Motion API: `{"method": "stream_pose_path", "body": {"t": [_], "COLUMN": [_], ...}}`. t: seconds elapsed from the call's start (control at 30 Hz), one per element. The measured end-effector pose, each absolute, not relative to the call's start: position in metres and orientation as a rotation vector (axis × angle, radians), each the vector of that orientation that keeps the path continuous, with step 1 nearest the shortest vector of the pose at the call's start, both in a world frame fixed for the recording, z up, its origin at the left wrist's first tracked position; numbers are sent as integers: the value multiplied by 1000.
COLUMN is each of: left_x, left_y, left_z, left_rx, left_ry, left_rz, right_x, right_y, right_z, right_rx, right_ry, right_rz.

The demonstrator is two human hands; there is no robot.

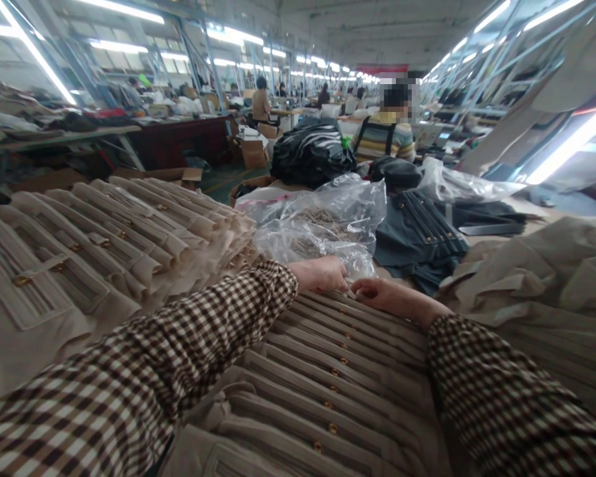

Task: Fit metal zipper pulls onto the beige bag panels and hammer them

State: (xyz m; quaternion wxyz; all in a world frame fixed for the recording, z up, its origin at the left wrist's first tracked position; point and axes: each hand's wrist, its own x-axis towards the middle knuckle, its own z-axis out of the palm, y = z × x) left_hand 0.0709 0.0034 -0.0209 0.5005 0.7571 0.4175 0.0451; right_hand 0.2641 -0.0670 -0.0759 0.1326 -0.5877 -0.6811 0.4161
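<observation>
Both my arms reach forward over a row of overlapping beige fabric pieces (357,391) with small gold-coloured metal fittings along the middle. My left hand (322,273) is at the far end of this row, its fingers drawn together and pointing right. Close beside it, my right hand (385,293) has its fingers curled toward the left one. The fingertips nearly meet at the farthest piece; what they pinch is too small to make out. Just beyond the hands lies a clear plastic bag (322,218) with beige pieces inside.
To the left, another row of beige pieces (104,232) with zips and gold fittings overlaps. Dark grey pieces (420,235) lie right of the bag, and beige fabric (551,278) is heaped at the far right. Behind stand a black pile (312,151) and a person in a striped top (402,140).
</observation>
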Motion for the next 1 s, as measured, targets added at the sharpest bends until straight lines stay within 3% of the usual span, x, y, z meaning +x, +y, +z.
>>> {"method": "stream_pose_path", "body": {"t": [0.23, 0.67, 1.0], "left_x": [64, 65, 57], "left_y": [6, 14, 16], "left_z": [-20, -34, -29], "left_rx": [2157, 2363, 2368], "left_ry": [1033, 1073, 1121], "left_rz": [-30, -145, -196], "right_x": [252, 234, 238], "right_y": [-57, -48, -43], "right_z": [-72, -67, -67], "right_rx": [-1671, -1936, -1895], "right_ry": [-1810, -1892, -1893], "right_rz": [1352, 1071, 1367]}}
